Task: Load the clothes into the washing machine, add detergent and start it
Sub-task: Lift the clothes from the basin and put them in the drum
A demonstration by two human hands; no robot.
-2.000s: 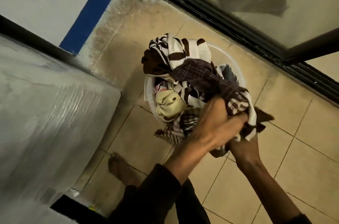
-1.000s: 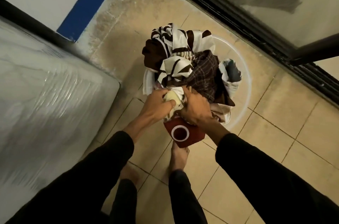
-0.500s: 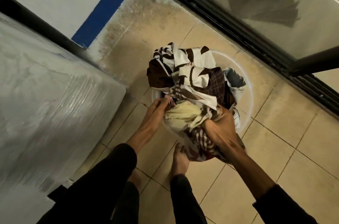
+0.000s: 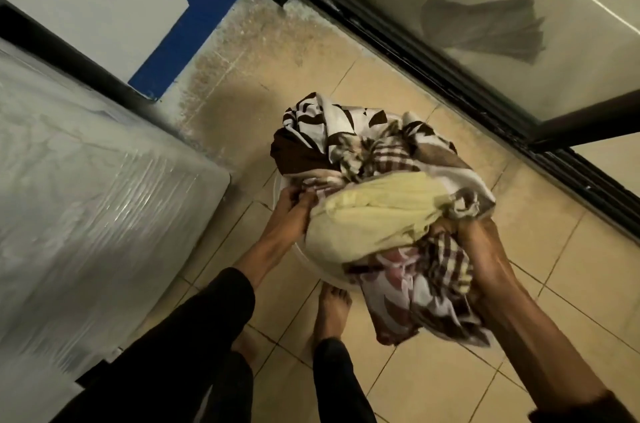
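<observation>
A heap of clothes (image 4: pixel 374 159) bulges over a white basket (image 4: pixel 329 275) on the tiled floor: brown-and-white patterned cloth at the far side, a pale yellow garment (image 4: pixel 374 214) in front, checked fabric hanging off the near right. My left hand (image 4: pixel 292 211) grips the heap at its left side. My right hand (image 4: pixel 481 242) grips it from the right, under the yellow garment. Only a sliver of the basket rim shows. The washing machine (image 4: pixel 90 214), white and wrapped in shiny plastic film, fills the left.
A glass sliding door with a dark metal track (image 4: pixel 450 76) runs along the right. A white and blue wall (image 4: pixel 138 6) stands behind the machine. My bare feet (image 4: pixel 332 311) stand on beige tiles just below the basket.
The bundle has come up and toward me, with the yellow garment now on top. My right hand slid farther right under it. The red box seen a second ago is out of sight.
</observation>
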